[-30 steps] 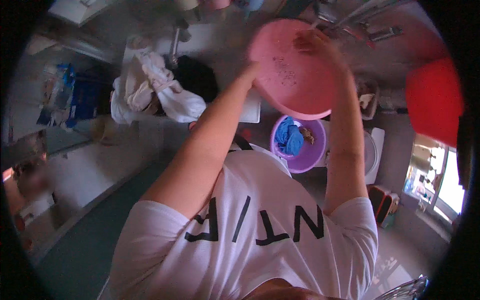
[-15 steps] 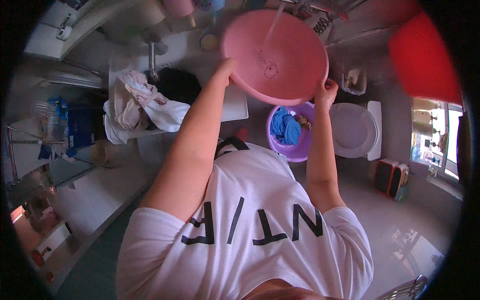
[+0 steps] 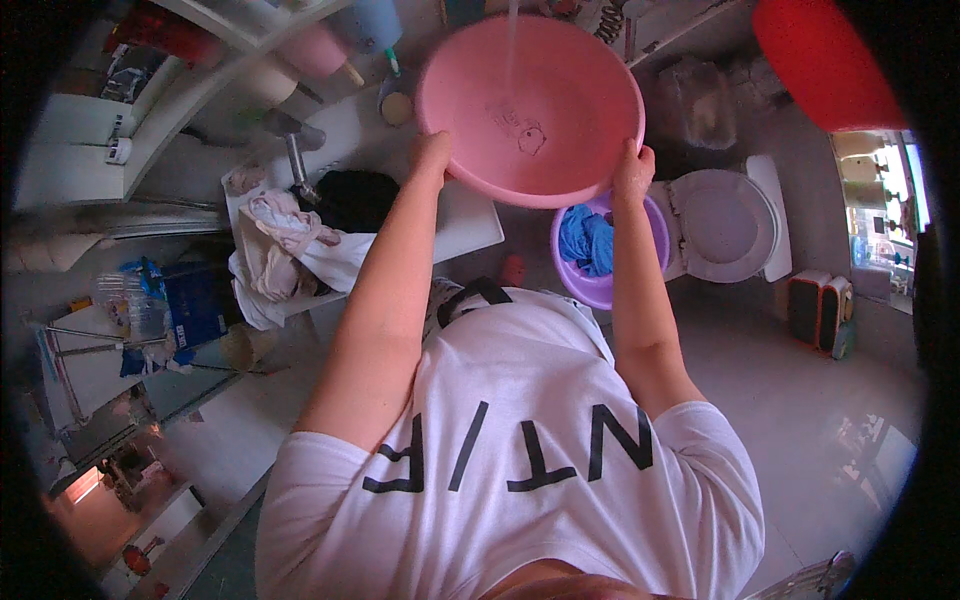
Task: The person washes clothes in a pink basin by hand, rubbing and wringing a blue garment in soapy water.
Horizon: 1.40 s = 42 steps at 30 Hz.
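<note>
Both my hands hold a wide pink plastic basin (image 3: 545, 90) out in front of me, above the floor. My left hand (image 3: 432, 155) is closed on its left rim, and my right hand (image 3: 632, 172) grips the rim at the right. A thin stream of water (image 3: 512, 60) falls into the basin from above; a small drawing shows on its bottom. Below and beyond my right forearm stands a purple basin (image 3: 600, 291) with blue cloth (image 3: 587, 241) in it. My arm covers part of that basin.
To the left, white and pinkish clothes (image 3: 290, 240) and a black garment (image 3: 357, 200) lie at the white sink (image 3: 475, 225) near a metal faucet (image 3: 297, 165). A toilet (image 3: 728, 225) stands at the right, with a black-and-orange box (image 3: 815, 312) nearby. A red object (image 3: 825, 65) hangs upper right.
The pink basin has shifted slightly left in the picture with both hands still on it. The view has turned a little, and the water stream now falls straighter.
</note>
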Tool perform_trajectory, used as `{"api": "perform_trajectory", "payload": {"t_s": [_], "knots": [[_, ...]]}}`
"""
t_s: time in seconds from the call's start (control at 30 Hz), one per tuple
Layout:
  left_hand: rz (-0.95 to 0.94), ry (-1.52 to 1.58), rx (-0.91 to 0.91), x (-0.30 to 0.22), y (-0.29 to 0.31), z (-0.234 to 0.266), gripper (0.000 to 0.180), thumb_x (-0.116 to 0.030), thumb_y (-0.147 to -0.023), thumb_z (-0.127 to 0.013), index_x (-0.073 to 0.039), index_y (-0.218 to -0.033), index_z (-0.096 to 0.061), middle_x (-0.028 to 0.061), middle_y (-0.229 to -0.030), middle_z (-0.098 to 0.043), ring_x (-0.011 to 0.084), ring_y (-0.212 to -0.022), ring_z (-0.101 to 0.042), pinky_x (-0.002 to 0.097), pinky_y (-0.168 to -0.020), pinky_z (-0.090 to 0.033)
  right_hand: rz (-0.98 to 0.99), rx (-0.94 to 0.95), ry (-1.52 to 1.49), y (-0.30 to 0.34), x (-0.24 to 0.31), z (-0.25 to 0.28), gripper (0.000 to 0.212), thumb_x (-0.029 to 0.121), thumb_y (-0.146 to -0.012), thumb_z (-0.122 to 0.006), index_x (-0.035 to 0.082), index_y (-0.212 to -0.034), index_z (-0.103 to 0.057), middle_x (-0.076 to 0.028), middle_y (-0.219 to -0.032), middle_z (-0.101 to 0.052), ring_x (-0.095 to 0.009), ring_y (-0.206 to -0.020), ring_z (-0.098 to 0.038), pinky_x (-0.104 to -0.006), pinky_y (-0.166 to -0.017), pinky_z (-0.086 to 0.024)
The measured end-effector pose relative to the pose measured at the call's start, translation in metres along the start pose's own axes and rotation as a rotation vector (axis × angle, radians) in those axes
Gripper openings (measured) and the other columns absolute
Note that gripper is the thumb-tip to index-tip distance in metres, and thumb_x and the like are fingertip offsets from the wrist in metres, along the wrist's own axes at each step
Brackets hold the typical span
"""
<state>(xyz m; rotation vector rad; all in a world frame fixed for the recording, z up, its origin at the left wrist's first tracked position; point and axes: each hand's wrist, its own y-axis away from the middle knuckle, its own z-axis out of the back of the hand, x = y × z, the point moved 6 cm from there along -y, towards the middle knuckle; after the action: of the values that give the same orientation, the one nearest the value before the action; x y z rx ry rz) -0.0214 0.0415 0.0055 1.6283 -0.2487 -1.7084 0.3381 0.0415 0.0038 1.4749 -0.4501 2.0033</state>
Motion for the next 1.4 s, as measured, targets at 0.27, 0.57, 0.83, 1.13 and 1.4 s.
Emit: {"api": "perform_trajectory", "payload": {"t_s": [0.27,0.57,0.83,1.13,1.4], "knots": [[-0.412,-0.375,-0.292,-0.022,0.001,0.004,0.043,-0.009,-0.073,-0.054,0.004,-0.114,-0.050,0.0263,-0.111,-0.057,0.0398,-0.100,-0.058,0.0418,-0.086,-0.047,0.048,-0.057,0.068,0.007,0.010,0.006,0.038,0.030,-0.081,-0.059,-0.004,-0.097,-0.056,-0.019,-0.090,-0.063,-0.029,-0.082,-0.061,-0.0377,-0.075,-0.046],[-0.264,-0.252,-0.202,-0.015,-0.008,0.003,0.043,-0.010,-0.075,-0.054,0.001,-0.116,-0.046,0.0251,-0.112,-0.057,0.0383,-0.102,-0.058,0.0426,-0.083,-0.050,0.092,-0.034,0.166,0.003,0.016,0.004,0.037,0.027,-0.079,-0.059,-0.004,-0.099,-0.056,-0.021,-0.091,-0.062,-0.034,-0.085,-0.060,-0.0404,-0.078,-0.046],[-0.243,-0.231,-0.181,-0.018,-0.003,0.002,0.043,-0.008,-0.076,-0.053,-0.001,-0.118,-0.046,0.0216,-0.114,-0.057,0.0362,-0.100,-0.059,0.0421,-0.078,-0.051,0.819,-0.024,0.695,0.029,0.080,-0.006,0.043,0.016,-0.071,-0.066,0.009,-0.112,-0.057,-0.013,-0.130,-0.045,-0.035,-0.118,-0.042,-0.0416,-0.097,-0.037],[-0.169,-0.099,-0.103,0.016,-0.045,0.015,0.042,-0.007,-0.076,-0.056,-0.001,-0.117,-0.052,0.0176,-0.110,-0.059,0.0283,-0.099,-0.059,0.0387,-0.080,-0.048,1.106,0.150,0.524,0.082,0.134,-0.027,0.031,0.013,-0.072,-0.062,0.008,-0.103,-0.061,-0.011,-0.118,-0.056,-0.034,-0.111,-0.048,-0.0439,-0.095,-0.038],[-0.229,-0.228,-0.164,-0.006,-0.020,0.018,0.044,-0.009,-0.074,-0.059,0.002,-0.116,-0.052,0.0172,-0.110,-0.061,0.0292,-0.103,-0.059,0.0373,-0.084,-0.047,0.966,0.073,0.497,0.061,0.121,-0.025,0.019,0.016,-0.074,-0.062,0.004,-0.088,-0.062,-0.015,-0.105,-0.058,-0.036,-0.103,-0.049,-0.0444,-0.091,-0.040]]}}
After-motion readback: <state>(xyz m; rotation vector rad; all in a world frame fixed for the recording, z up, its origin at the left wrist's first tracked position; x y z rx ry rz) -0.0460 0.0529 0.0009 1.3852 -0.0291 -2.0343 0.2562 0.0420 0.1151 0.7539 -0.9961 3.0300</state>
